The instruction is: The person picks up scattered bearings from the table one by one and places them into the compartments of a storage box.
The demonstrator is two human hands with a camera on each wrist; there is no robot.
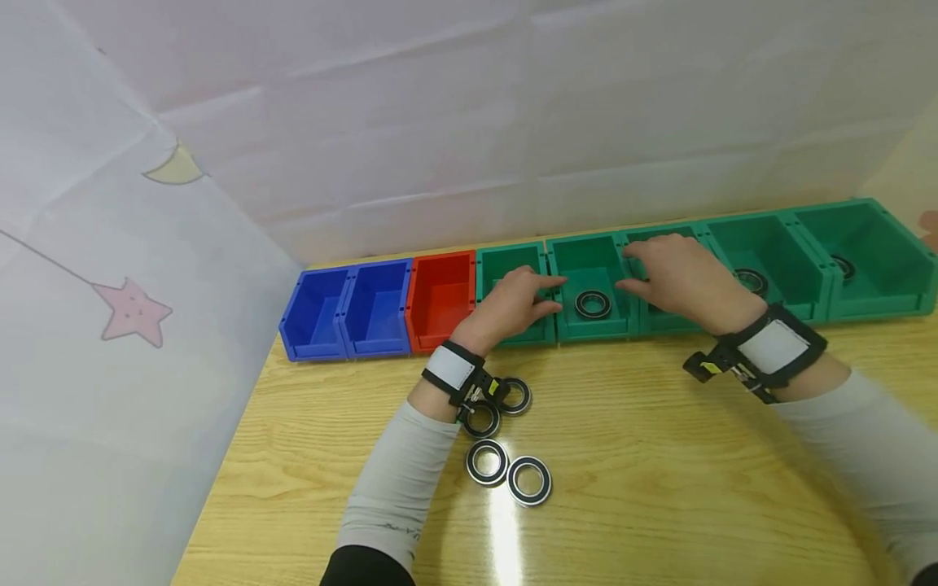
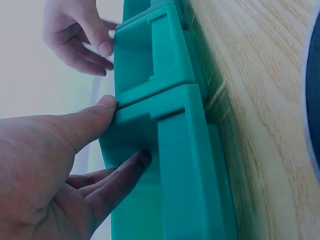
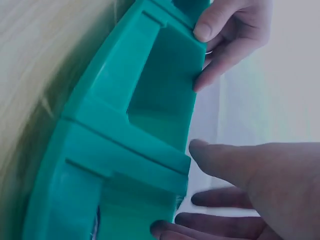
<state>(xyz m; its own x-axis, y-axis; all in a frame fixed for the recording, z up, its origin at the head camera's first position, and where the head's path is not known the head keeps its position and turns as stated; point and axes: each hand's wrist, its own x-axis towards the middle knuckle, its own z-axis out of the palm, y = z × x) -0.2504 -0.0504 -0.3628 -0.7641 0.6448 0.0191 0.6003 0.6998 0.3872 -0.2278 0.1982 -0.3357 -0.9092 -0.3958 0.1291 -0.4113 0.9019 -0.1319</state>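
My left hand (image 1: 509,306) is over the first green bin (image 1: 538,332), index finger and thumb extended toward the wall it shares with the second. In the left wrist view the left thumb touches the rim, while other fingers dip into the bin. A ball bearing (image 1: 592,316) with a black seal lies flat in the second green bin (image 1: 586,254). My right hand (image 1: 677,273) hovers over the third green bin (image 1: 663,323), thumb and fingers spread apart. No object shows in either hand. Part of the third bin's inside is hidden behind the right hand.
Bearings also lie in the two rightmost green bins (image 1: 890,305). Left of the green bins stand a red bin (image 1: 443,297) and two blue bins (image 1: 377,305). Several loose bearings (image 1: 529,499) lie on the wooden table (image 1: 623,488) near my left forearm. A pale sheet (image 1: 440,122) hangs behind.
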